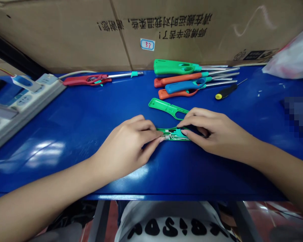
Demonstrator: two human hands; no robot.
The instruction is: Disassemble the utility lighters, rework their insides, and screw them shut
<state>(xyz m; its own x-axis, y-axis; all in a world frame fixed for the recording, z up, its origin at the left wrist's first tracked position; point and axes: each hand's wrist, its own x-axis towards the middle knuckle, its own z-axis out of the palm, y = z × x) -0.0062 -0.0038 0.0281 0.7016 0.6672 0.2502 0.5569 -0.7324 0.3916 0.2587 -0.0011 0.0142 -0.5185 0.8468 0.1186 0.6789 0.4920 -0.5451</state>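
Note:
An opened green lighter body (175,133) with white wires and a teal trigger inside lies on the blue table (78,134). My left hand (127,148) pinches its left end with fingers closed. My right hand (212,131) presses down on its right part, fingertips on the teal trigger. A separate green shell half (166,107) lies just behind the hands.
Several assembled long lighters (184,75) in green, orange and blue lie at the back centre. A red lighter (91,80) lies at back left beside a power strip (27,97). A black screwdriver (227,91) lies right of the pile. Cardboard boxes (166,27) stand behind; a plastic bag (293,53) sits at right.

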